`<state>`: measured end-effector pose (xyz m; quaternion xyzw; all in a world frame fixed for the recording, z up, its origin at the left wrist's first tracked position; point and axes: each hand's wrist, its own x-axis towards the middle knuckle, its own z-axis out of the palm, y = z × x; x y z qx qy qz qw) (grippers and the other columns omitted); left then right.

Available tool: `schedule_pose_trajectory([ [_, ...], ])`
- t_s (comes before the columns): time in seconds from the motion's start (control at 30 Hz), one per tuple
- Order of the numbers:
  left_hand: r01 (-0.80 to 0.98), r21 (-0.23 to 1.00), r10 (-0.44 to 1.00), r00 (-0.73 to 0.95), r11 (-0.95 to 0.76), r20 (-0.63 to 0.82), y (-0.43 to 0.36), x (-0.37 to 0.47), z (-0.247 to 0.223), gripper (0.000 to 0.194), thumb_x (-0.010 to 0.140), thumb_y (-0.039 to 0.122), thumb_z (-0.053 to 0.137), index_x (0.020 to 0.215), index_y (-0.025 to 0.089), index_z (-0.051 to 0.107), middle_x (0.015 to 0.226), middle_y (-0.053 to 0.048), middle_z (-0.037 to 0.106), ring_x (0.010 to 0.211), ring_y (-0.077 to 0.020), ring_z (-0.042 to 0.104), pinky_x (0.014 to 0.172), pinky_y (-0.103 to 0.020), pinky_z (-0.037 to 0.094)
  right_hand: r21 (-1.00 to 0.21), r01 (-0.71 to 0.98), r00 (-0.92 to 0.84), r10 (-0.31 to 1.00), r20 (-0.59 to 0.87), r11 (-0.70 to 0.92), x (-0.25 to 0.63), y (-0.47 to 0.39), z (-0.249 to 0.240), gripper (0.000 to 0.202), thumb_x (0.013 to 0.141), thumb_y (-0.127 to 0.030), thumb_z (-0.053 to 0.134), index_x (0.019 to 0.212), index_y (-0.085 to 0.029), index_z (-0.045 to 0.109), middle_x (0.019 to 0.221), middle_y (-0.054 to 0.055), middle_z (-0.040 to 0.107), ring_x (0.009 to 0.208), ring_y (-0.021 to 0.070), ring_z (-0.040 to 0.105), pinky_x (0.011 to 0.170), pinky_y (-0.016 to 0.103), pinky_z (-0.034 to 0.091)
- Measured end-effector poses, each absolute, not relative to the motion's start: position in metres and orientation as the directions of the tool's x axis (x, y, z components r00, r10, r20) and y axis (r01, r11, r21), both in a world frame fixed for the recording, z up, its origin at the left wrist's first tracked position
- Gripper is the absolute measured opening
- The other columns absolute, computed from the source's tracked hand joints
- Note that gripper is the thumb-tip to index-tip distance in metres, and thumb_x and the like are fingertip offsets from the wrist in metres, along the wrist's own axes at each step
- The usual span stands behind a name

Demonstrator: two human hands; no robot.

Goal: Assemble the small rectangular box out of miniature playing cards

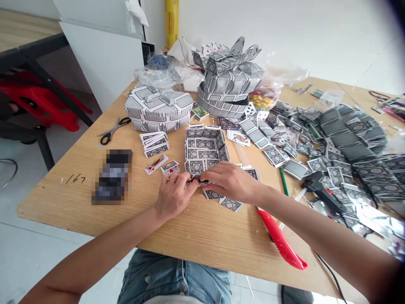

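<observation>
An open box made of playing cards (pixel 204 145), with patterned grey-black backs, lies in the middle of the table. At its near edge my left hand (pixel 173 192), wearing a ring, pinches the folded card wall. My right hand (pixel 232 181) closes on the same edge from the right, its fingertips almost meeting the left ones. The exact spot they grip is partly covered by fingers. Loose face-down cards (pixel 230 204) lie under and beside my right hand. Just left of the box are a few face-up cards (pixel 170 167) and a small fanned stack of cards (pixel 155 144).
Scissors (pixel 114 130) and a blurred dark object (pixel 112 177) lie left. Behind stand a lidded card box (pixel 159 109) and a taller card construction (pixel 232 82). To the right are a glue gun (pixel 323 192), a red-handled tool (pixel 281 240), a green pencil (pixel 284 180) and heaped cards.
</observation>
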<state>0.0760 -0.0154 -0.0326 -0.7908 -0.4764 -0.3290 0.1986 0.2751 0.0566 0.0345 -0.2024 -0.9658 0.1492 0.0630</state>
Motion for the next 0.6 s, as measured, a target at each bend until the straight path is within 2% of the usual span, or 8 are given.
schedule_pose_trajectory([
  [0.1, 0.867, 0.062, 0.604, 0.292, -0.494, 0.741, -0.014, 0.075, -0.035, 0.006, 0.084, 0.023, 0.069, 0.09, 0.024, 0.068, 0.097, -0.006, 0.063, 0.09, -0.0201, 0.053, 0.079, -0.034, 0.041, -0.26, 0.349, -0.926, 0.373, 0.048, 0.9, 0.274, 0.057, 0.036, 0.026, 0.102, -0.024, 0.036, 0.096, -0.017, 0.06, 0.081, 0.005, 0.063, 0.075, 0.0159, 0.056, 0.076, 0.032, 0.038],
  [0.23, 0.815, 0.206, 0.646, 0.246, -0.541, 0.723, -0.01, 0.075, -0.037, 0.008, 0.084, 0.021, 0.069, 0.088, 0.02, 0.063, 0.108, -0.008, 0.062, 0.102, -0.0206, 0.055, 0.091, -0.036, 0.047, -0.265, 0.345, -0.927, 0.371, 0.055, 0.9, 0.272, 0.059, 0.036, 0.026, 0.102, -0.022, 0.036, 0.09, -0.017, 0.058, 0.074, 0.002, 0.059, 0.069, 0.0145, 0.051, 0.074, 0.031, 0.036],
  [0.43, 0.752, 0.357, 0.695, 0.182, -0.554, 0.696, -0.004, 0.074, -0.033, 0.037, 0.084, 0.027, 0.069, 0.117, 0.022, 0.052, 0.121, -0.011, 0.06, 0.118, -0.024, 0.052, 0.101, -0.043, 0.045, -0.329, 0.411, -0.897, 0.441, 0.018, 0.85, 0.27, 0.062, 0.035, 0.014, 0.099, -0.023, 0.04, 0.092, -0.018, 0.05, 0.07, 0.002, 0.058, 0.063, 0.0145, 0.051, 0.072, 0.032, 0.039],
  [0.5, 0.761, 0.396, 0.753, 0.179, -0.514, 0.633, -0.004, 0.073, -0.03, 0.032, 0.083, 0.028, 0.069, 0.112, 0.023, 0.056, 0.121, -0.01, 0.059, 0.115, -0.0243, 0.052, 0.1, -0.043, 0.044, -0.386, 0.463, -0.867, 0.498, -0.011, 0.798, 0.268, 0.062, 0.036, 0.005, 0.095, -0.023, 0.046, 0.097, -0.018, 0.049, 0.075, 0.002, 0.061, 0.067, 0.015, 0.055, 0.073, 0.032, 0.04],
  [0.6, 0.763, 0.444, 0.802, 0.158, -0.47, 0.576, -0.005, 0.072, -0.028, 0.021, 0.083, 0.029, 0.07, 0.1, 0.023, 0.06, 0.125, -0.01, 0.053, 0.115, -0.026, 0.049, 0.099, -0.046, 0.044, -0.437, 0.516, -0.834, 0.549, -0.061, 0.736, 0.264, 0.063, 0.037, 0.014, 0.091, -0.022, 0.051, 0.105, -0.018, 0.049, 0.082, 0.004, 0.065, 0.073, 0.0163, 0.059, 0.074, 0.033, 0.04],
])
